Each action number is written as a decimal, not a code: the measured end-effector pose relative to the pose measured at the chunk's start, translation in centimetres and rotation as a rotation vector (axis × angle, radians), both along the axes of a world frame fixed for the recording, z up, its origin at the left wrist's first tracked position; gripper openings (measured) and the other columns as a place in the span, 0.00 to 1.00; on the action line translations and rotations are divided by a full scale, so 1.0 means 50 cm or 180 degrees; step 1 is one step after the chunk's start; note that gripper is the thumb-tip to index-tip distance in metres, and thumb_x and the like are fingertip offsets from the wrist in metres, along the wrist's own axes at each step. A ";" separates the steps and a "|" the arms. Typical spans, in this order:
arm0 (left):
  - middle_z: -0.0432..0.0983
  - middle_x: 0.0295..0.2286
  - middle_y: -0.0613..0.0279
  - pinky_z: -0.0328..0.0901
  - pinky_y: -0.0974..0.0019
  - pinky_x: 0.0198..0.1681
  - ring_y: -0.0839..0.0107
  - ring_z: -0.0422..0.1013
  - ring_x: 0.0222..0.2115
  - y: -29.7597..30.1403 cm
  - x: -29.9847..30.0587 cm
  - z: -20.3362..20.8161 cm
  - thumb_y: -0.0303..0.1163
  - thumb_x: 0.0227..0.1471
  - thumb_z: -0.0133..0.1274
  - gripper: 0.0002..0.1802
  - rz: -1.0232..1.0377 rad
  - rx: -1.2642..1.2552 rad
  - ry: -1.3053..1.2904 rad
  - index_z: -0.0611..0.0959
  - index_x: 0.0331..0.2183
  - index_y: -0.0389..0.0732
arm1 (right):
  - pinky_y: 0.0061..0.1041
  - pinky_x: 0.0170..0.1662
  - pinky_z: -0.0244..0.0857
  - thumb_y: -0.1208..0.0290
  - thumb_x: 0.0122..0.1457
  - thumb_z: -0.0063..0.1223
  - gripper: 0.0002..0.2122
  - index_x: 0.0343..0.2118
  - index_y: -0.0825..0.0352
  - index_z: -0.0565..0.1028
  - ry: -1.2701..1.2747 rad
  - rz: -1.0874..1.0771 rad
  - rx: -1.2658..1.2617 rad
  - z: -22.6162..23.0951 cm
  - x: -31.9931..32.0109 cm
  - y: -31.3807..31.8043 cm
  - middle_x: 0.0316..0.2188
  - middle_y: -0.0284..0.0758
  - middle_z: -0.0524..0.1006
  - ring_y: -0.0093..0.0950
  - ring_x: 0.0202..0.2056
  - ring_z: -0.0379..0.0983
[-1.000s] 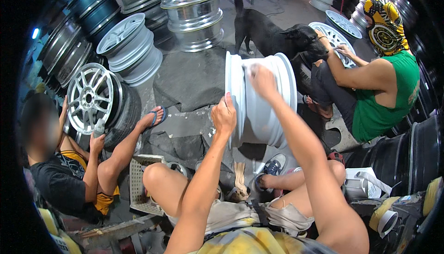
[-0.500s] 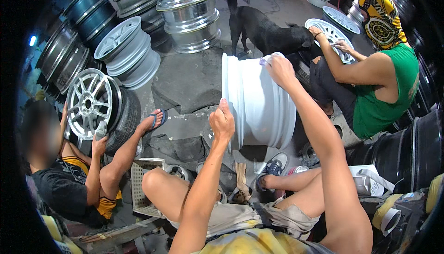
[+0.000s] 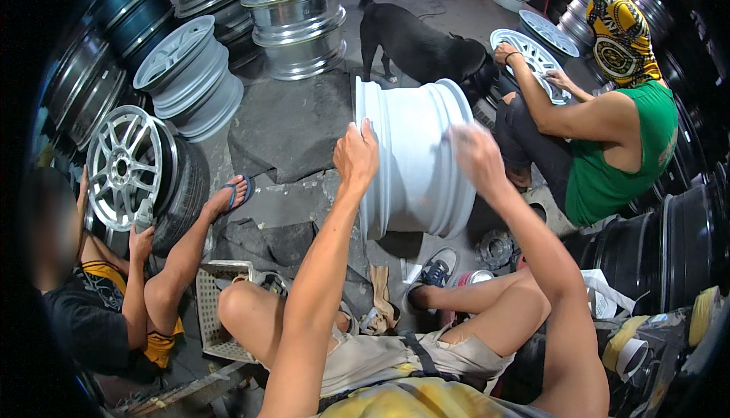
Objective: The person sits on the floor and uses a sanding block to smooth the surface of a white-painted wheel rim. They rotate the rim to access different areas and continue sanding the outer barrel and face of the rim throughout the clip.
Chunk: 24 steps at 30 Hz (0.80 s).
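Observation:
A white-coated wheel rim (image 3: 411, 171) stands before me, its smooth barrel facing up toward me. My left hand (image 3: 356, 156) is closed over the flange at its left edge, thumb up. Over the right part of the barrel, my right hand (image 3: 479, 161) is bent with its fingers drawn together and smeared by motion. Something small and greyish shows at its fingertips, too blurred to name.
A black dog (image 3: 426, 41) stands behind the rim. At right, a person in a green top (image 3: 623, 152) handles a white wheel (image 3: 532, 57); at left, another holds a tool against a silver wheel (image 3: 122, 167). Stacked rims (image 3: 296, 26) stand behind, a plastic crate (image 3: 217, 304) by my left knee.
My right hand has come from the barrel's far upper edge down toward me along its right side. The left hand keeps its hold on the flange. The whole view has shifted slightly.

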<state>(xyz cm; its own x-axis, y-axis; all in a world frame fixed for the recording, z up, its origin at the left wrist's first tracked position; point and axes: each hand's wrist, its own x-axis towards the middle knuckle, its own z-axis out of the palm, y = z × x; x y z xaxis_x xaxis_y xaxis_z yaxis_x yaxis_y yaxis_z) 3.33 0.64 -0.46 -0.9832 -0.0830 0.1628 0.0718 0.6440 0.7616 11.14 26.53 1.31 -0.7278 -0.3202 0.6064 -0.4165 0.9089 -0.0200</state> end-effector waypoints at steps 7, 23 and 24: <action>0.79 0.33 0.33 0.66 0.37 0.42 0.33 0.74 0.38 0.002 -0.024 0.006 0.49 0.66 0.40 0.29 -0.0080 -0.0104 -0.0045 0.80 0.35 0.31 | 0.43 0.47 0.67 0.70 0.56 0.55 0.08 0.30 0.71 0.80 -0.0380 -0.0783 0.0076 -0.008 -0.261 -0.004 0.36 0.43 0.77 0.41 0.42 0.75; 0.78 0.30 0.33 0.64 0.36 0.39 0.33 0.74 0.35 -0.004 0.050 0.005 0.48 0.66 0.40 0.27 -0.0074 0.0095 -0.0113 0.80 0.33 0.32 | 0.47 0.56 0.65 0.59 0.60 0.55 0.15 0.36 0.67 0.84 -0.1010 -0.1794 -0.0015 0.025 -0.309 -0.014 0.53 0.43 0.75 0.47 0.58 0.64; 0.78 0.30 0.33 0.64 0.36 0.40 0.33 0.74 0.36 0.006 0.038 0.010 0.48 0.66 0.40 0.27 -0.0086 0.0062 -0.0063 0.80 0.33 0.32 | 0.48 0.56 0.65 0.58 0.60 0.55 0.16 0.36 0.67 0.84 -0.1257 -0.2044 -0.0125 0.029 -0.318 -0.011 0.53 0.43 0.75 0.48 0.58 0.64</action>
